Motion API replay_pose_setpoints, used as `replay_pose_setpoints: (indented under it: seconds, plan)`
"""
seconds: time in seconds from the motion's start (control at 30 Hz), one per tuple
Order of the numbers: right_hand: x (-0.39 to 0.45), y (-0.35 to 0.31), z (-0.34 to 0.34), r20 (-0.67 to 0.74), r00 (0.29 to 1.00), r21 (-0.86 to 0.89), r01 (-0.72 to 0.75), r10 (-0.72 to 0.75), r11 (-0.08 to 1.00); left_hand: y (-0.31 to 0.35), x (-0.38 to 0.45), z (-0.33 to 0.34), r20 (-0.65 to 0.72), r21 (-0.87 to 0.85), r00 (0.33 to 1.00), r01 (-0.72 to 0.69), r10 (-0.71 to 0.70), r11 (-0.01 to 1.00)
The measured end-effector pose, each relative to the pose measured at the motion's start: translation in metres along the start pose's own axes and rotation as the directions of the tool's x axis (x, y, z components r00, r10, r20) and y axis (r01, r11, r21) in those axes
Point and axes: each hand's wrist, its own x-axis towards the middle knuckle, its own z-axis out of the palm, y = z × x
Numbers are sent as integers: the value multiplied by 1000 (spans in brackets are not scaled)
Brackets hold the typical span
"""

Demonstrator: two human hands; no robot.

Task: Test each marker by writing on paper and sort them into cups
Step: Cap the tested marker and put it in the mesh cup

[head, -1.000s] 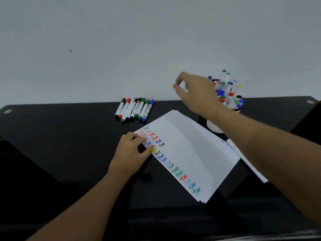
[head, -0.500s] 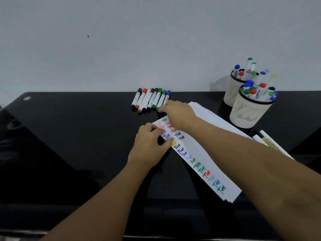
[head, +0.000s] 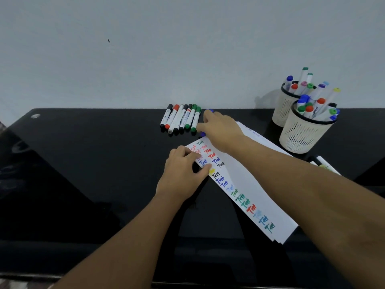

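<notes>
Right hand [head: 221, 130] curls on the blue marker [head: 209, 111] ending the row; left hand [head: 183, 174], fingers flat, pins the paper [head: 245, 184] edge.

Black table [head: 83, 174] bears markers [head: 181, 118], paper [head: 245, 184], seemingly two cups [head: 302, 132].

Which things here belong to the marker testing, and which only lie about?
Job: blue marker under right hand; row of markers; test paper pressed by left hand; two mesh cups.
Lying about: loose markers at the right edge.
</notes>
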Motion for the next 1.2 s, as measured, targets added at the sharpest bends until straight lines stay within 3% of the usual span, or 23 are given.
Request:
replay_pose_setpoints:
  seconds: [0.1,0.17,0.2,0.3,0.43,0.5,0.63,0.67,0.7,0.77,0.8,0.83,0.9,1.0,1.2]
  plan:
    - [-8,5,-2,-281,960,46,26,-12,999,3,0,-2,12,-9,1000,16,-16,1000]
    - [-21,1,-14,-413,899,323,-4,145,946,6,1,-4,23,-35,999,43,-42,998]
    - [-30,-2,-21,-404,877,487,-36,261,873,7,1,-5,23,-63,998,61,-60,996]
    - [-57,-11,-36,-297,787,863,-21,541,504,10,1,-9,1,-121,995,98,-99,988]
    - [-92,-19,-38,-72,737,992,-18,672,125,11,2,-11,25,-106,995,99,-97,989]
    - [-106,-23,-32,51,742,998,-57,668,-13,11,1,-12,32,-85,997,71,-68,994]
    - [-123,-18,-18,228,756,973,-150,614,-177,9,0,-12,48,-18,999,-3,4,1000]
    - [-125,-16,-16,223,770,975,-185,598,-125,8,0,-12,49,-16,999,-18,19,1000]
    - [-127,-12,-15,174,796,970,-242,579,40,8,0,-12,49,-15,998,-34,35,999]
    - [-130,-5,-7,-23,866,769,-304,500,562,7,-1,-12,39,-4,996,-75,75,997]
    - [-130,-2,-3,-144,899,581,-262,414,771,7,-1,-12,31,1,995,-98,98,995]
    - [-128,-1,-5,-212,928,411,-200,307,889,8,-3,-12,21,1,993,-120,120,993]
    - [-117,-4,-12,-158,981,252,-69,112,965,9,-5,-12,-2,0,987,-163,163,987]
    - [-101,-12,-21,45,998,271,33,-47,962,8,-5,-11,-29,0,979,-200,200,980]
    - [-101,-8,-22,104,991,245,52,-80,968,5,-5,-9,4,-13,977,-211,211,977]
